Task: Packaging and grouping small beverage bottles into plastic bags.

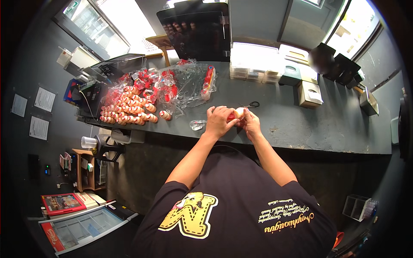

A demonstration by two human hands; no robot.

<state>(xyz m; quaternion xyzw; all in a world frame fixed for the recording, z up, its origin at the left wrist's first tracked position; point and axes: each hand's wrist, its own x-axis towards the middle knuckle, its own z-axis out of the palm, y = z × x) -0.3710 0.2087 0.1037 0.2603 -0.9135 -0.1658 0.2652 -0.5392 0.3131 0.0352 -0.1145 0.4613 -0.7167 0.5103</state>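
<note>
Both of my hands meet over the front edge of the dark counter. My left hand is closed around a red-wrapped part of a small pack. With its fingertips, my right hand grips a small cream-coloured bottle at the pack's right end. Scissors with black handles lie just beyond my hands. A crumpled piece of clear plastic is left of my left hand. Farther left, many small bottles with red caps stand grouped, one bottle slightly apart. A wrapped pack of bottles lies farther back.
Torn red and clear plastic wrapping covers the back left of the counter. Clear plastic boxes and tissue boxes stand along the back. A large black panel rises behind; a black device sits at the left end.
</note>
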